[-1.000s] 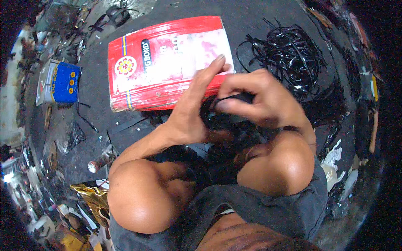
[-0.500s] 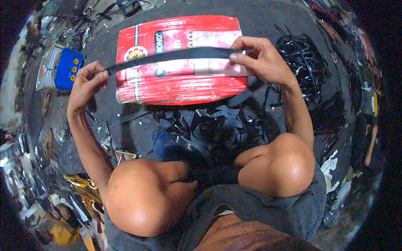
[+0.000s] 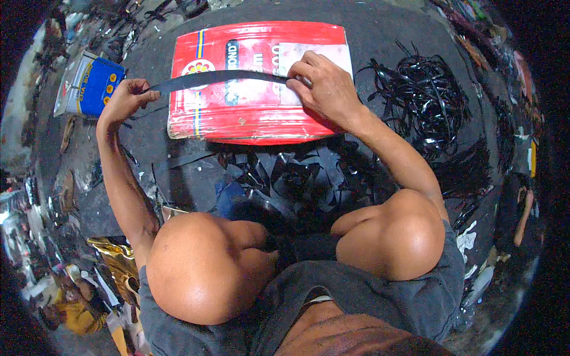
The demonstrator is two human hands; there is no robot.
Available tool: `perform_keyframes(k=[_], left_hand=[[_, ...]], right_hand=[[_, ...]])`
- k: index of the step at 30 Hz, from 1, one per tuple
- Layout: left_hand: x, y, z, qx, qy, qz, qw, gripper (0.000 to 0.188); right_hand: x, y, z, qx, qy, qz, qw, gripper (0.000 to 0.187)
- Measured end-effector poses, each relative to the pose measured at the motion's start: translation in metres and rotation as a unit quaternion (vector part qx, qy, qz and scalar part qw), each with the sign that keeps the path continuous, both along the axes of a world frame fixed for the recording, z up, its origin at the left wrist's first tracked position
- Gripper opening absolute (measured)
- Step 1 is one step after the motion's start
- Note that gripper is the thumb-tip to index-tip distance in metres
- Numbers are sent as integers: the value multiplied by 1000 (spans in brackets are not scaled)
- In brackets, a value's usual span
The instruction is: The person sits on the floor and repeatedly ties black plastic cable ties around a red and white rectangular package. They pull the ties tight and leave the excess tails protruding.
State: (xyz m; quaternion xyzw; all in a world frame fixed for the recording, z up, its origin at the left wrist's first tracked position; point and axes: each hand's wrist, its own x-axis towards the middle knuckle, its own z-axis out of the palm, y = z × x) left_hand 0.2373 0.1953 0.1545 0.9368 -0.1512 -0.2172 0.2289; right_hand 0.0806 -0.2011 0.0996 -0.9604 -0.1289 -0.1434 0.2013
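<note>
Red container [image 3: 255,132]: lying label-up, and whatever it is holding inside is staying hidden.
Blue container [image 3: 102,86]: leaning left of the red container, just beside the left hand [image 3: 127,99]; its contents aren't showing.
Black strip [image 3: 219,78]: running across above the red container, arching gently and reaching out past its left edge; whether it's touching the label, I cannot tell.
Left fingers: closing in a pinch on the strip's left end, off the red container's left edge.
Right fingers: the right hand [image 3: 325,88] is bending over the red container's right half, thumb and curled fingers pinching the other end.
Edges: the near one is facing black scraps [image 3: 297,178] and the two knees [image 3: 202,273]; the right one is facing a black tangle [image 3: 424,98].
Room: dark mat [image 3: 151,56] is showing between the two containers, narrowing to the red container's right beside the tangle.
</note>
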Motion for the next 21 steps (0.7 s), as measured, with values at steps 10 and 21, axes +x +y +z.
perform_keyframes(k=[10, 21], left_hand=[[68, 58, -51, 143, -61, 143, 977, 26], [-78, -270, -59, -346, -173, -146, 910, 34]], right_hand=[[9, -58, 41, 265, 285, -23, 921, 21], [-7, -61, 32, 103, 73, -78, 989, 26]])
